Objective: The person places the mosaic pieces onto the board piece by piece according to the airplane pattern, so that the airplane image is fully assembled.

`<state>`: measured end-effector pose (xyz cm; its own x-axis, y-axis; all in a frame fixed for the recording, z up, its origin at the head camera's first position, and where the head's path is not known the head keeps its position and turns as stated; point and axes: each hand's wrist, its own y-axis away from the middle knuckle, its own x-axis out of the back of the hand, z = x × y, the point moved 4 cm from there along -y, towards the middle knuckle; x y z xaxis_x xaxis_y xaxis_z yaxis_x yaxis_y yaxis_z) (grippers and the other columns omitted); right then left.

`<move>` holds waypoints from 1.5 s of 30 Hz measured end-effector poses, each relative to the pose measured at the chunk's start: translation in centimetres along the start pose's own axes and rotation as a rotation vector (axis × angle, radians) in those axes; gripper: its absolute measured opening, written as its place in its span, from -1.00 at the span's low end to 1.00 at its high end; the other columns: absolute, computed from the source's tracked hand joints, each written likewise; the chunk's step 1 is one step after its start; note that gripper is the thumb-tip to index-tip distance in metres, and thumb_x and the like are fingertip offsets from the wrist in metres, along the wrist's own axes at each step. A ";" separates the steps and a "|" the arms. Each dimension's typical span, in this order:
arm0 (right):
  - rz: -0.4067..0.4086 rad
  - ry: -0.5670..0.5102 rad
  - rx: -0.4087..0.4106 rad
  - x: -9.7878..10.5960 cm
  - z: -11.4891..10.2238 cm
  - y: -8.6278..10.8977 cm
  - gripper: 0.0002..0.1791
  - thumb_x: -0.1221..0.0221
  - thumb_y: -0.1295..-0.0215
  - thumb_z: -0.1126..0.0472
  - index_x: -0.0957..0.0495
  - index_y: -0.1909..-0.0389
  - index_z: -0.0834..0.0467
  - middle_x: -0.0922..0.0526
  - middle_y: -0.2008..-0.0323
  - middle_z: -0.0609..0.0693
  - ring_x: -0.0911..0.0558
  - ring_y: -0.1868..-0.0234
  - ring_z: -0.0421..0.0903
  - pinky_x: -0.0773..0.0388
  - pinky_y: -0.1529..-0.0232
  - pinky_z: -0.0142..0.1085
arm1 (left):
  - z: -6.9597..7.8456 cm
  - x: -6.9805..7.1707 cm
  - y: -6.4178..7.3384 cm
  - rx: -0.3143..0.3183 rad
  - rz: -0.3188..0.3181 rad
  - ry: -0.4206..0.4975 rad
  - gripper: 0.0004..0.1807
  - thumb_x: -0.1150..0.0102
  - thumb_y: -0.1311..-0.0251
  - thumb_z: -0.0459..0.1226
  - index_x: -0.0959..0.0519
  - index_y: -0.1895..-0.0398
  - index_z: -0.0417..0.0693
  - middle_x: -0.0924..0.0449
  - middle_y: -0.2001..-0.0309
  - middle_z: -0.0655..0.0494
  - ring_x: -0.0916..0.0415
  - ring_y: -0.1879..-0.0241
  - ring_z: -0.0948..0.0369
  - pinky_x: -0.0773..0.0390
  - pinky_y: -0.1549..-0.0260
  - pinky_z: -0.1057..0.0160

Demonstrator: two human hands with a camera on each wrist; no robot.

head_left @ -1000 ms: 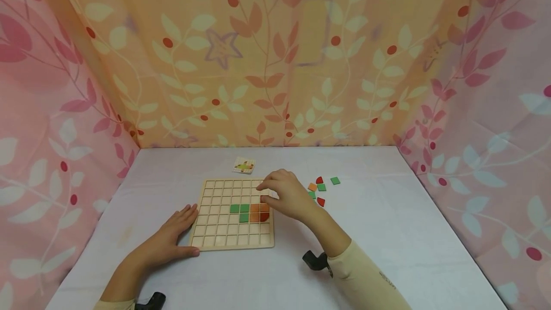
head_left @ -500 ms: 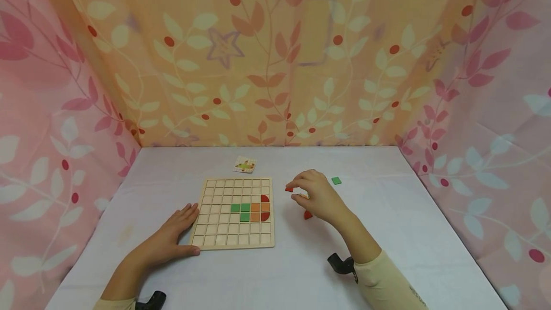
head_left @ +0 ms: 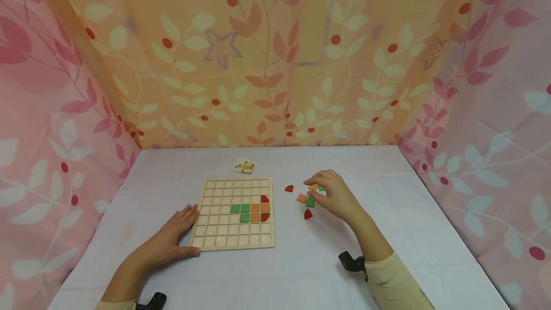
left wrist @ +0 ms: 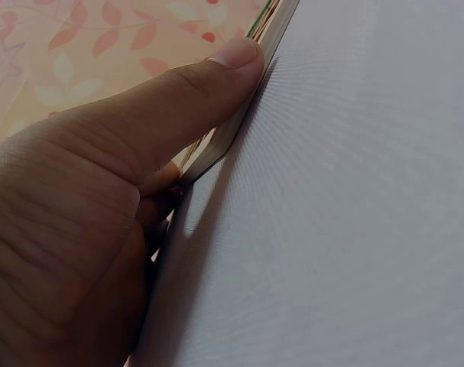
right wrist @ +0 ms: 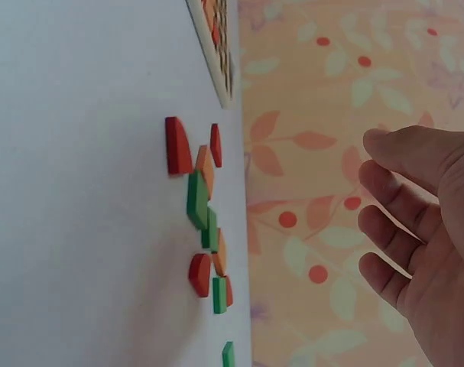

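My left hand (head_left: 172, 233) rests along the left side of the square wooden grid board (head_left: 215, 228); in the left wrist view its thumb (left wrist: 235, 53) lies on the board's near edge. Green, orange and red tiles fill several cells toward the board's right side. My right hand (head_left: 333, 197) hovers over loose tiles right of the board, fingers bent loosely with nothing between them. Around its fingertips lie a green square tile (head_left: 310, 203), an orange tile (head_left: 302, 198) and others partly hidden. A red rounded tile (head_left: 289, 188) and another red tile (head_left: 308, 214) lie nearby.
A small patterned card (head_left: 244, 165) lies behind the board on the white-covered table (head_left: 241, 276). Floral cloth (head_left: 267, 61) hangs at the back and both sides. Black wrist mounts (head_left: 352, 262) sit at both sleeves.
My right hand has left the red tile at the board's right side and moved right to the loose tiles. Several of these now lie farther left. My left hand stays put.
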<state>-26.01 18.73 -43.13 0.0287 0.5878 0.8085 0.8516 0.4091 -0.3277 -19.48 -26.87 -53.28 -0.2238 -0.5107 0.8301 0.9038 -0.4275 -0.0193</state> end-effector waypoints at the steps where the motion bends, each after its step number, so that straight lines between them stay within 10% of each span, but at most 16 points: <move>1: -0.003 -0.007 -0.014 -0.1 0.3 0.0 -0.71 -0.42 -0.25 0.23 -0.74 0.01 -0.02 -0.69 0.09 -0.14 -0.53 -0.12 -0.04 -0.49 -0.19 0.01 | 0.0 0.0 0.0 -0.004 0.002 -0.004 0.30 -0.44 0.09 0.34 -0.14 -0.60 -0.18 0.00 -0.64 -0.03 0.16 -0.63 -0.16 0.52 -0.38 0.67; 45: -0.158 0.062 -0.149 -5.1 6.7 1.4 -0.76 -0.45 -0.21 0.13 -0.77 0.09 -0.08 -0.69 0.13 -0.20 -0.50 0.04 -0.15 -0.51 -0.06 -0.16 | 0.1 0.1 0.1 -0.035 0.009 -0.026 0.30 -0.40 0.08 0.36 -0.15 -0.59 -0.22 -0.01 -0.63 -0.08 0.13 -0.62 -0.19 0.51 -0.39 0.66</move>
<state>-28.45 21.02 -50.98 -0.0826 0.4785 0.8742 0.9159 0.3821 -0.1226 -19.41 -26.89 -53.18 -0.2054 -0.4955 0.8439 0.8925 -0.4486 -0.0462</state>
